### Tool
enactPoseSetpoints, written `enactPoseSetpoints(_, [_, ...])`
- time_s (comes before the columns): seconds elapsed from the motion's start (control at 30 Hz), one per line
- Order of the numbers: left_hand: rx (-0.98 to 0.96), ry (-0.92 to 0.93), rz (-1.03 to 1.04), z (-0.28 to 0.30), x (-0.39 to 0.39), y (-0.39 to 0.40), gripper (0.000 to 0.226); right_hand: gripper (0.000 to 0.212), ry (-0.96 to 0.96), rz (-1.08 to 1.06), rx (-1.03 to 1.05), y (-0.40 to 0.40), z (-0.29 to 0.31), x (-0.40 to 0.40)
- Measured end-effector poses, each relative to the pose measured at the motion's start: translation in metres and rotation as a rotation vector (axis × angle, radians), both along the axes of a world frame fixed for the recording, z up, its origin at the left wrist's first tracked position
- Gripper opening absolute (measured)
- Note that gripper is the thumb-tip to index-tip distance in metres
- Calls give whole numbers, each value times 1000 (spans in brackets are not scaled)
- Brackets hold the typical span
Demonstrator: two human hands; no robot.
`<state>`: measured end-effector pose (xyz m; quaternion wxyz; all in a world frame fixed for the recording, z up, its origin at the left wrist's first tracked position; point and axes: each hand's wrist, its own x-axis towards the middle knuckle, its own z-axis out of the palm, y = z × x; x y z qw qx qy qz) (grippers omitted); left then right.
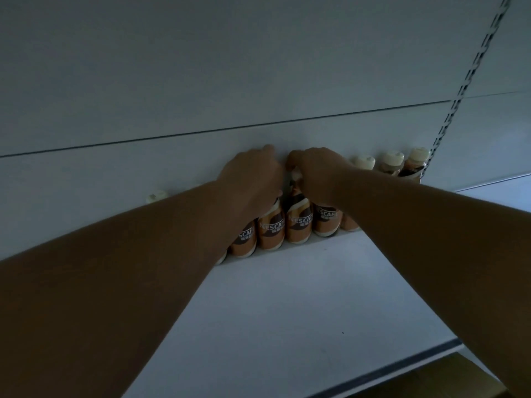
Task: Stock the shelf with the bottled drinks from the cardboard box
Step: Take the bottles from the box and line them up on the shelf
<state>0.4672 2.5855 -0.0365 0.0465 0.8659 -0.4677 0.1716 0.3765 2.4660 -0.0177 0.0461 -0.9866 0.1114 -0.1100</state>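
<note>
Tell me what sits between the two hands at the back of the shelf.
In the head view, one Nescafe bottle stands between the left hand and the right hand, its neck in the narrow gap between them; its cap is hidden.

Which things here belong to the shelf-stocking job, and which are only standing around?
Part of the job:
- coffee bottles in a row at the back
- shelf they stand on
- left hand and right hand, both on bottle tops
- cardboard box, only a corner visible

Not part of it:
- slotted upright rail
- back panel
</note>
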Motion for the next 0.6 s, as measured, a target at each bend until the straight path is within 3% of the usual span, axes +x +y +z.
enactPoseSetpoints(0.23, [-13,46,5,3,-3,1,39,31,-4,15,-22,-1,3,0])
enactPoseSetpoints(0.43, [111,-121,-23,20,-21,-5,38,57,-28,38,10,-20,15,-12])
enactPoseSetpoints(0.6, [32,-113,-138,22,-37,-25,37,41,-54,-153,-75,-60,15,-37])
